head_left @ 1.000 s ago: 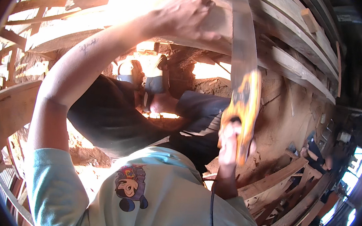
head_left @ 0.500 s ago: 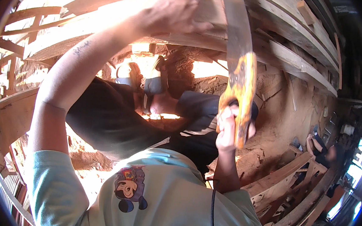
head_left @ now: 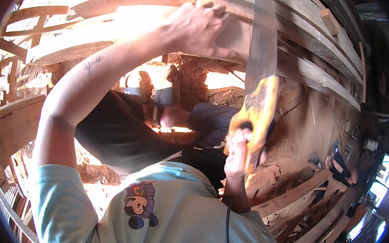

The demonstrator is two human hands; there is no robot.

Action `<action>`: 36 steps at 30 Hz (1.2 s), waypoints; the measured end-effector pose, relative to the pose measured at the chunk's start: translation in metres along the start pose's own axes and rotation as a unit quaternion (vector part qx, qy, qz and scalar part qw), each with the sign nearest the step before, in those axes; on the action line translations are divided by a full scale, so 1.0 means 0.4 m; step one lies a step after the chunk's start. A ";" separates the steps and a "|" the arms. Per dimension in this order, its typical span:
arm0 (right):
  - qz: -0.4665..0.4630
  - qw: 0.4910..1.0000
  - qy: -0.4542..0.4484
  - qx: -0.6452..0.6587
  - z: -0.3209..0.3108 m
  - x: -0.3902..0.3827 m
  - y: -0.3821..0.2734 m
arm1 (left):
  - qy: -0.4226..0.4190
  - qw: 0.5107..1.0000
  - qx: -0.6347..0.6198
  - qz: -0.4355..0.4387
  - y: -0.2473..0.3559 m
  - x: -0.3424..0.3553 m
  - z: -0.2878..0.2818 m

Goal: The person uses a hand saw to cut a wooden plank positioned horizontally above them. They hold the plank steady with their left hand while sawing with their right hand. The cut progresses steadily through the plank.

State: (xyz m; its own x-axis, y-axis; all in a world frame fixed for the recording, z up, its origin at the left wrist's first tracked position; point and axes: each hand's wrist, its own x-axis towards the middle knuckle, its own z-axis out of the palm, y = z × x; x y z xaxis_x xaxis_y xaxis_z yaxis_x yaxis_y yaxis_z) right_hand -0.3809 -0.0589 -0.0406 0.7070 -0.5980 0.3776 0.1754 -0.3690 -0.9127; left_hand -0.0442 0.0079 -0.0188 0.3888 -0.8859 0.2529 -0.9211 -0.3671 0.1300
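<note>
My right hand (head_left: 239, 154) is wrapped round the worn yellow handle of a handsaw (head_left: 262, 49). The wide blade, smeared by motion, points away from me across the timbers; its far end passes out of view. My left hand (head_left: 199, 28) rests on a wooden board (head_left: 237, 35) just left of the blade, thumb spread from the bent fingers, pressing on top. Part of the board is hidden beneath that hand. Where the teeth meet the wood cannot be made out.
Long planks (head_left: 320, 33) run across the far side, with a small wood block (head_left: 329, 21) on them. Below lie brown dirt and my feet (head_left: 167, 89). Stacked timber (head_left: 296, 193) stands at the right, near another person's arm (head_left: 339, 165). Wooden framing (head_left: 15, 52) is at left.
The handsaw and my right hand have drawn back toward me and slightly left. My left hand appears a little lower in view, still on the board. The other person's arm has shifted.
</note>
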 end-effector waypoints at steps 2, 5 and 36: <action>-0.148 0.962 -0.010 -0.231 -0.038 -0.064 0.024 | -0.002 1.000 -0.026 -0.013 -0.025 0.005 -0.012; -0.185 0.946 -0.010 -0.265 -0.058 -0.077 0.048 | 0.012 0.999 -0.036 0.012 -0.036 0.009 -0.015; -0.088 0.975 -0.002 -0.204 -0.040 -0.010 0.037 | -0.031 0.999 -0.027 0.001 -0.002 0.012 -0.022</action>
State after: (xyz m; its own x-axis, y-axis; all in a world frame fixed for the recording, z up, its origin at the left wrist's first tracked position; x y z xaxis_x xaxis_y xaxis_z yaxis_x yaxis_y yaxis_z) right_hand -0.3921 -0.0735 -0.0530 0.6925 -0.4974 0.5225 0.0080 -0.7190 -0.6950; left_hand -0.0413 0.0064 -0.0093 0.3836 -0.9029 0.1939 -0.9186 -0.3513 0.1812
